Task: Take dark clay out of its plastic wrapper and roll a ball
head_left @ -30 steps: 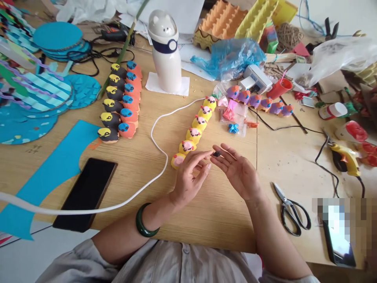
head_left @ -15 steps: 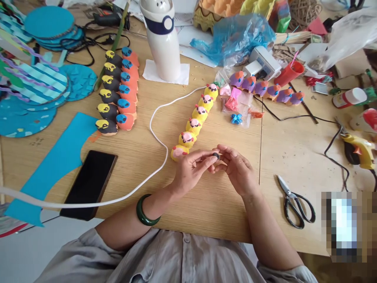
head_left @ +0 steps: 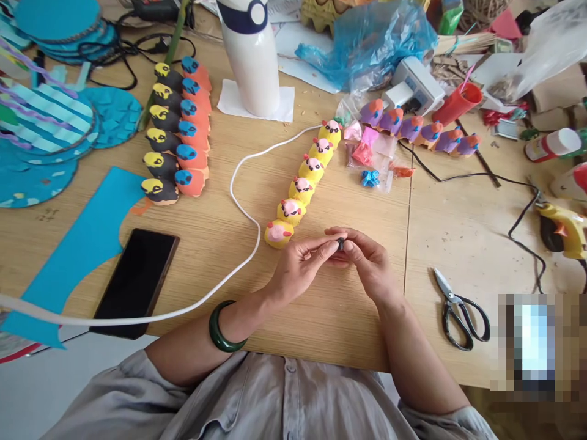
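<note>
Between my two hands is a small black lump of modelling clay (head_left: 340,244). My left hand (head_left: 305,260) pinches it with thumb and index finger. From the other side my right hand (head_left: 369,256) has its thumb and fingers closed on the same lump. Just beyond my hands runs a row of yellow clay-covered figures (head_left: 301,190) with pink faces. The upper ones carry dark face marks; the nearest yellow figure (head_left: 279,233) shows a plain pink face and red ears.
Black-and-yellow figures (head_left: 160,139) and orange-and-blue figures (head_left: 192,128) stand left, purple ones (head_left: 413,127) back right. A phone (head_left: 137,281), white cable (head_left: 233,273), scissors (head_left: 458,308), clay packets (head_left: 364,153), white tumbler (head_left: 252,67) and glue gun (head_left: 562,226) lie around.
My right hand's fingers have closed in on the black clay, its thumb now against the lump. My left hand keeps its pinch. The whole view has shifted slightly.
</note>
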Action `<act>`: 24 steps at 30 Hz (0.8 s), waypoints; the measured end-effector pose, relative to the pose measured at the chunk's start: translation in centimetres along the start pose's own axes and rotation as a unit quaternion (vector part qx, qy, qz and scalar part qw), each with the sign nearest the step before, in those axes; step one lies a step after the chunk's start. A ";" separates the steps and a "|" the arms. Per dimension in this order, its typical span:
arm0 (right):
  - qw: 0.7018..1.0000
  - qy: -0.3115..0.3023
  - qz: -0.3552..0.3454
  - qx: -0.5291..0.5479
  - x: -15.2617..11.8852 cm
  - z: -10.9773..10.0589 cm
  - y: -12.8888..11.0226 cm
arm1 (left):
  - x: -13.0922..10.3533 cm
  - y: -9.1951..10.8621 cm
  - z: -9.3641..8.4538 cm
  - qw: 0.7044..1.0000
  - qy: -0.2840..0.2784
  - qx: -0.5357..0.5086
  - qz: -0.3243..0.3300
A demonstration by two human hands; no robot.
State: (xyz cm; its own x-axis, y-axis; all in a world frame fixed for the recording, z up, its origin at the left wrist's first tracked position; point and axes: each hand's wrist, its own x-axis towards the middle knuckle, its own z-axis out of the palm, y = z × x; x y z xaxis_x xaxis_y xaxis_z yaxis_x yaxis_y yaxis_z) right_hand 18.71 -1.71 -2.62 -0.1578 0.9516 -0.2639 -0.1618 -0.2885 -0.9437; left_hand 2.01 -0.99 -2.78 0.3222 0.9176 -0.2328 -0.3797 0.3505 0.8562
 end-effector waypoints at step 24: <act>0.962 -0.131 0.085 0.224 0.4 0.8 0.3 | -0.7 0.3 0.3 0.997 -0.044 -0.071 -0.002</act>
State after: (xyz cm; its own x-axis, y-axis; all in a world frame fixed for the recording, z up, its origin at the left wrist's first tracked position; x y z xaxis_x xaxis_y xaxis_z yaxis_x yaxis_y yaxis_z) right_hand 17.86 -1.51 -2.82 -0.4500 0.8437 -0.2927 -0.5054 -0.5108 -0.6955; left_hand 1.92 -1.53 -2.19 0.3971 0.8980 -0.1895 -0.4943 0.3832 0.7802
